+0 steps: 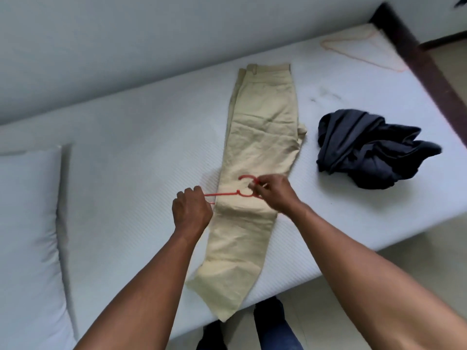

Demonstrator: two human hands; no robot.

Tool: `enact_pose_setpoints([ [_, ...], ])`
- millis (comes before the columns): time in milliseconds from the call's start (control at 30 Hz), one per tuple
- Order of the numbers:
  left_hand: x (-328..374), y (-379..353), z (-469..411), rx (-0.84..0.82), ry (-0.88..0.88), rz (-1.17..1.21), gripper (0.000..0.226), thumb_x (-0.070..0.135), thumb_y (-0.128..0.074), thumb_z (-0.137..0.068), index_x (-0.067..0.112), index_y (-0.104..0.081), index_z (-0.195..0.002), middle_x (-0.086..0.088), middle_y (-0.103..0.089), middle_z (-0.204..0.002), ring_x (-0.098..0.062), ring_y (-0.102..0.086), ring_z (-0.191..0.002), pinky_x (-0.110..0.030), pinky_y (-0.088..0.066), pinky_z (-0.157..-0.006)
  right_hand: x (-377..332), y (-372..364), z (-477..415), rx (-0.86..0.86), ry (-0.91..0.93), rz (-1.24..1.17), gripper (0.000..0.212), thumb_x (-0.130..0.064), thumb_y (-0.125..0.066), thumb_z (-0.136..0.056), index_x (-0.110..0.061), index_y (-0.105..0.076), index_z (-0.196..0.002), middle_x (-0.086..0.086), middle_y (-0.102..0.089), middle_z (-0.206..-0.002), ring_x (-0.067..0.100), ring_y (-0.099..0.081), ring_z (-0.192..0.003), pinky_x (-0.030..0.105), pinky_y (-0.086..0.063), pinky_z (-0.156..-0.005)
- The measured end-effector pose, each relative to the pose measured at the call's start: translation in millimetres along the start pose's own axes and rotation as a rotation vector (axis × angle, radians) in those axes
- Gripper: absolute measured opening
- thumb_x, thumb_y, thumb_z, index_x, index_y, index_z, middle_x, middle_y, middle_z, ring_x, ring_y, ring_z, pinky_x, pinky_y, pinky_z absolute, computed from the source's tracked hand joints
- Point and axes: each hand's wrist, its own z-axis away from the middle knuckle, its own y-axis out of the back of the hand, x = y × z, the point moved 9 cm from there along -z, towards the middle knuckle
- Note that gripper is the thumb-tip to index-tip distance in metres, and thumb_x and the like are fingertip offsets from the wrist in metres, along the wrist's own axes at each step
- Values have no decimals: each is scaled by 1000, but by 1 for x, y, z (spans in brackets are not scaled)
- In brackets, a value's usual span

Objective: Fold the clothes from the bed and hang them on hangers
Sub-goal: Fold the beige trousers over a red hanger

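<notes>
Step in hand: the beige trousers (262, 127) lie folded lengthwise, leg on leg, and a red hanger (228, 193) is held across them about halfway down; folding this item looks finished and hanging it is starting.
Grip: the left grip (192, 210) is a fist clamped round one end of the hanger at the trousers' left edge; the right grip (274, 193) pinches the hanger's neck just below the hook.
Hanger and cloth: whether the hanger touches the fabric or hovers just above it cannot be told.
Next move, as a judgement: the legs need threading through the hanger and draping over its bar, so one hand probably has to let go to lift the hem end.
Still to do: a dark garment (374, 147) sits crumpled to the right of the trousers, apart from them; a pale spare hanger (353, 50) lies near the far right corner.
Surface: a bed (139, 160) with a white ribbed cover; a white pillow (27, 223) at the left.
Room: a pale wall (126, 46) runs behind the bed, a dark wooden bed frame (414, 54) edges the far end, and a light floor (442, 236) shows at the right.
</notes>
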Motion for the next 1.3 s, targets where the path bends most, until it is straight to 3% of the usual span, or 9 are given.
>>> enact_pose_setpoints([
  [200,37,101,3,112,-275,10,23,19,-55,-95,8,-64,-112,-15,-68,-105,-34,-61,-97,-40,-48,-80,-80,49,82,236,219,177,20,-29,-68,-100,-14,-79,-93,2,-68,-76,21,-62,-70,38,-45,-64],
  [400,81,236,25,317,-533,118,44,4,-59,-82,9,-62,-126,-15,-66,-111,-36,-57,-103,-43,-48,-87,-182,154,132,481,292,190,27,-41,-63,-99,-19,-80,-99,-3,-69,-80,17,-64,-75,42,-50,-67],
  [567,133,384,61,428,-711,201,52,15,-62,-84,14,-60,-136,-10,-63,-128,-33,-54,-120,-43,-45,-101,-275,274,186,656,318,137,43,-56,-57,-90,-20,-80,-94,-4,-79,-88,15,-73,-84,44,-56,-74],
  [767,207,534,154,492,-999,246,52,31,-65,-92,18,-56,-142,-7,-64,-137,-29,-55,-130,-45,-44,-109,-376,408,301,857,439,46,17,-25,-68,-101,-21,-81,-91,-8,-79,-85,8,-77,-80,41,-64,-83],
  [900,254,591,223,457,-1120,351,40,45,-65,-94,23,-65,-127,-1,-75,-112,-26,-68,-108,-44,-54,-93,-412,461,382,935,469,4,19,-20,-66,-102,-13,-80,-91,-1,-79,-82,11,-77,-73,27,-62,-70],
  [1000,292,612,283,322,-1202,457,14,41,-61,-87,30,-70,-87,2,-74,-82,-27,-71,-81,-42,-58,-76,-408,489,446,979,394,-42,20,-22,-66,-103,-17,-78,-88,0,-78,-78,13,-76,-69,24,-57,-61],
  [1100,330,623,339,244,-1291,522,18,38,-62,-80,25,-68,-69,2,-70,-66,-22,-69,-66,-40,-58,-69,-389,513,511,998,355,-137,21,-20,-64,-104,-11,-76,-89,11,-77,-80,19,-74,-67,26,-52,-55],
  [1233,371,627,432,182,-1426,605,19,32,-71,-76,18,-70,-64,3,-66,-58,-14,-60,-60,-35,-50,-64,-368,535,624,1067,313,-119,23,-22,-68,-102,-3,-77,-96,16,-78,-86,23,-75,-71,32,-59,-61],
  [1300,389,629,492,162,-1501,650,21,27,-73,-79,28,-68,-59,9,-59,-52,-5,-51,-53,-28,-45,-59,-353,543,693,1127,278,-98,28,-31,-72,-100,-4,-78,-94,13,-79,-85,28,-77,-75,40,-60,-69],
])
